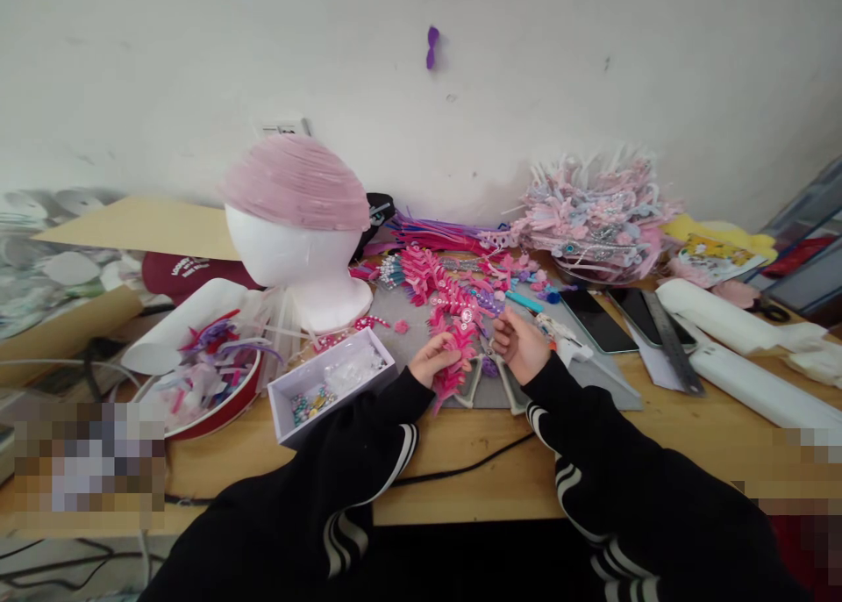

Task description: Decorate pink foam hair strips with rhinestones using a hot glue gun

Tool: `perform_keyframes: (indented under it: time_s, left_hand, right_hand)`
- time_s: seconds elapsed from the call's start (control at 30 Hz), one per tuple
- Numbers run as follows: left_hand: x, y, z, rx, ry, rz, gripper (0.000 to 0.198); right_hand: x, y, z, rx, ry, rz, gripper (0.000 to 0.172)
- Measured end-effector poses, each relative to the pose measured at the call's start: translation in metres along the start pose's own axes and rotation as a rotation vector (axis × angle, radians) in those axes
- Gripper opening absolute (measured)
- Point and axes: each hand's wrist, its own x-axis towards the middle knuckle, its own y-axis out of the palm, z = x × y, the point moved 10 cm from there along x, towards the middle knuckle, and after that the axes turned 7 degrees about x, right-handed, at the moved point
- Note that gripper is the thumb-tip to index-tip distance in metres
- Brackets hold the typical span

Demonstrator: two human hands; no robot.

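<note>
My left hand (432, 359) is curled around the lower part of a pink ribbon ornament (456, 343) over a grey felt mat (421, 321). My right hand (518, 343) has its fingers pinched together just right of the ornament's upper part; what they pinch is too small to name. Both arms wear black sleeves with white stripes. Scissors (498, 381) lie on the mat beneath the hands. A white glue gun (559, 337) rests just right of my right hand.
A white mannequin head (299, 260) with a pink cap stands left of the mat. A small white box (329, 387) of beads and a red bowl (224, 409) of scraps sit at the left. Two phones (595, 319), a metal ruler (671, 343), white rolls (730, 321) and pink headpieces (595, 216) lie to the right.
</note>
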Motion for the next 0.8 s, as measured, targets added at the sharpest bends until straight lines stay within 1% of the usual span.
perform_keyframes:
  time_s: [0.07,0.17,0.23,0.3,0.43,0.53,0.67,0.73,0.8]
  left_hand:
    - [0.000,-0.003,-0.002,-0.012,0.013,-0.027,0.033]
    - [0.002,-0.006,-0.002,-0.029,0.032,-0.057,0.035]
    - [0.003,-0.009,-0.001,-0.028,0.040,-0.076,0.036]
    - [0.004,-0.012,0.000,-0.024,0.050,-0.100,0.036]
    - [0.005,-0.017,-0.002,0.001,0.082,-0.146,0.038]
    - [0.006,-0.017,-0.001,0.035,0.095,-0.142,0.042]
    - [0.009,-0.018,0.006,0.088,0.087,-0.124,0.052]
    - [0.010,-0.016,0.011,0.129,0.079,-0.104,0.049]
    - [0.010,-0.013,0.014,0.180,0.068,-0.079,0.046]
  right_hand:
    - [0.001,-0.001,0.003,0.005,0.011,0.003,0.037]
    - [0.001,0.001,-0.001,-0.029,0.044,0.042,0.042]
    - [0.001,0.000,-0.002,-0.085,0.024,0.052,0.042]
    - [0.001,-0.003,-0.002,-0.152,-0.021,0.044,0.039]
    - [0.002,-0.006,-0.003,-0.252,-0.087,0.024,0.028]
    - [0.000,0.001,0.000,-0.316,-0.148,0.057,0.033]
    - [-0.008,0.014,-0.003,-0.437,-0.173,0.107,0.022]
    - [-0.010,0.019,-0.007,-0.500,-0.170,0.130,0.018]
    - [-0.012,0.021,-0.008,-0.557,-0.180,0.144,0.018]
